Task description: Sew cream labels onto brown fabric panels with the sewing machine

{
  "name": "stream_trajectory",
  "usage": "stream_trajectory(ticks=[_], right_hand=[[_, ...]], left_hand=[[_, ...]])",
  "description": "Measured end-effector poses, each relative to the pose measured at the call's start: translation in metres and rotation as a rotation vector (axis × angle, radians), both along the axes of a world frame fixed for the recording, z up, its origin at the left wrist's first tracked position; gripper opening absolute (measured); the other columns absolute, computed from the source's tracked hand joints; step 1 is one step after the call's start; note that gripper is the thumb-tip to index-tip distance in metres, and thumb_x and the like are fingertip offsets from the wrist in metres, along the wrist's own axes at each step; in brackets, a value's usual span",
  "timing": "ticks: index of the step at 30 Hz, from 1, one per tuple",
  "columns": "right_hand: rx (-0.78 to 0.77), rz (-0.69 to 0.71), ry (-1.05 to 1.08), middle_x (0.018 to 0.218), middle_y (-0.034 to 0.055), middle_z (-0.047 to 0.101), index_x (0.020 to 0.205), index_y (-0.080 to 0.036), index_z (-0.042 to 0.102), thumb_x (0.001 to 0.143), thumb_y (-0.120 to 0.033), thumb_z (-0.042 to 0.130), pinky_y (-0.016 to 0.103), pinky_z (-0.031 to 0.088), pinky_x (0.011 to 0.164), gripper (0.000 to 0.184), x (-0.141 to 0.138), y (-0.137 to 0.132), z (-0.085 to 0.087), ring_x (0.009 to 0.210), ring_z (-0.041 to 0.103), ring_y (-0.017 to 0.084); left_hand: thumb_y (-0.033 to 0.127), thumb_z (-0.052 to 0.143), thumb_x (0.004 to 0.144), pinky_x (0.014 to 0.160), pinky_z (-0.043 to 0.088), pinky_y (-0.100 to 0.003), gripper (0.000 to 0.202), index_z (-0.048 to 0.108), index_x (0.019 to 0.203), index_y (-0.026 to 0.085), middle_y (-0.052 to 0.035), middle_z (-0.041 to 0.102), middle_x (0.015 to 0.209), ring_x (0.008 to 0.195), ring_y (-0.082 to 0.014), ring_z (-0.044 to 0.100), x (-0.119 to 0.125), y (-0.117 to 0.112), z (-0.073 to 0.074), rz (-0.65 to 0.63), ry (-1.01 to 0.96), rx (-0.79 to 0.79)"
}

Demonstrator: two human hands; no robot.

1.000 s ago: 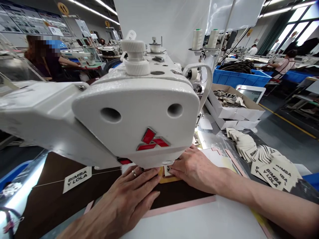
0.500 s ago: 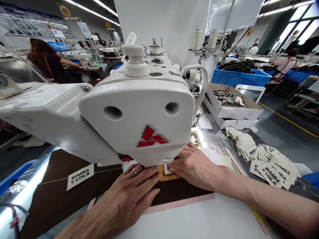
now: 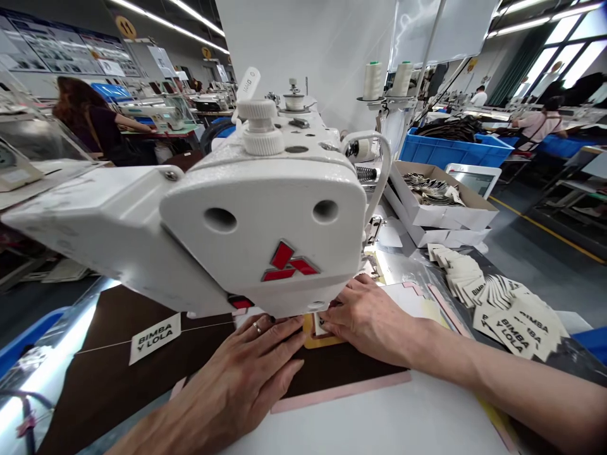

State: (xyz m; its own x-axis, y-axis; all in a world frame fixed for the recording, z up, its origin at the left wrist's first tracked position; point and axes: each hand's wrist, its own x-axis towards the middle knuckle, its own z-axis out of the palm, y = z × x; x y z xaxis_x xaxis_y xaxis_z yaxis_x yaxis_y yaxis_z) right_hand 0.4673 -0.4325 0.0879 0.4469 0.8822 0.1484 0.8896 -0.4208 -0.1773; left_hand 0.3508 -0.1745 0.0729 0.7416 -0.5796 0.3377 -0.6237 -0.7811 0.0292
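Observation:
A white sewing machine head (image 3: pixel 265 234) with a red three-diamond badge fills the middle and hides its needle area. My left hand (image 3: pixel 251 370) lies flat, fingers stretched out, on a dark brown fabric panel (image 3: pixel 327 373), its fingertips at the edge of a yellow frame (image 3: pixel 327 342). My right hand (image 3: pixel 363 313) bends over the frame, its fingers closed on a small cream label (image 3: pixel 320 323) inside it; some fingertips are hidden. Left of my left hand, another cream label (image 3: pixel 155 339) printed BIMBA Y LOLA lies on the brown fabric, a white thread running across.
Several loose labels (image 3: pixel 512 316) are fanned out on the right of the table. Behind them stand a cardboard box (image 3: pixel 446 215) of labels and a blue crate (image 3: pixel 455 150). Thread cones (image 3: pixel 372 81) stand on a rack. Other people work in the background.
Both hands stay in nearly the same place, my right fingers still at the label in the frame. The view has shifted slightly. No thing has visibly been let go.

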Motion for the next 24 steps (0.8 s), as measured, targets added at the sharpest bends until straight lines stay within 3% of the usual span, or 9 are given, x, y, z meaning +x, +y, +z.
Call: stream_trajectory(ticks=[6,11,18,24], right_hand=[[0.014,-0.006,0.01,0.11,0.0066,0.071,0.096,-0.02,0.076,0.107,-0.024,0.064,0.04,0.035,0.088,0.016,0.001,0.001,0.001,0.105,0.061,0.026],[0.021,0.014,0.008,0.106,0.0063,0.071,0.094,-0.02,0.075,0.106,-0.022,0.064,0.04,0.035,0.087,0.016,0.011,0.005,0.003,0.1,0.061,0.024],[0.024,0.011,0.005,0.103,0.007,0.07,0.09,-0.018,0.073,0.106,-0.019,0.061,0.039,0.036,0.092,0.02,0.025,0.01,0.007,0.095,0.06,0.023],[0.035,0.018,0.002,0.107,0.0086,0.07,0.094,-0.017,0.075,0.108,-0.02,0.058,0.04,0.036,0.097,0.022,0.03,0.009,0.006,0.1,0.06,0.024]], left_hand=[[0.025,0.053,0.11,0.12,0.038,-0.039,0.039,0.059,0.148,0.025,-0.0021,0.062,0.152,0.129,-0.0209,0.065,-0.001,0.003,-0.001,0.009,-0.002,0.067],[0.027,0.056,0.108,0.118,0.045,-0.039,0.039,0.063,0.146,0.024,-0.0042,0.063,0.151,0.129,-0.0228,0.067,-0.002,0.006,-0.003,0.031,0.006,0.058],[0.025,0.053,0.108,0.117,0.045,-0.043,0.034,0.067,0.139,0.025,-0.0038,0.063,0.151,0.127,-0.0243,0.068,-0.002,0.009,-0.009,0.051,0.001,0.035],[0.03,0.055,0.107,0.114,0.049,-0.042,0.031,0.072,0.133,0.026,-0.0023,0.068,0.145,0.121,-0.025,0.07,-0.004,0.011,-0.002,0.032,-0.053,0.043]])
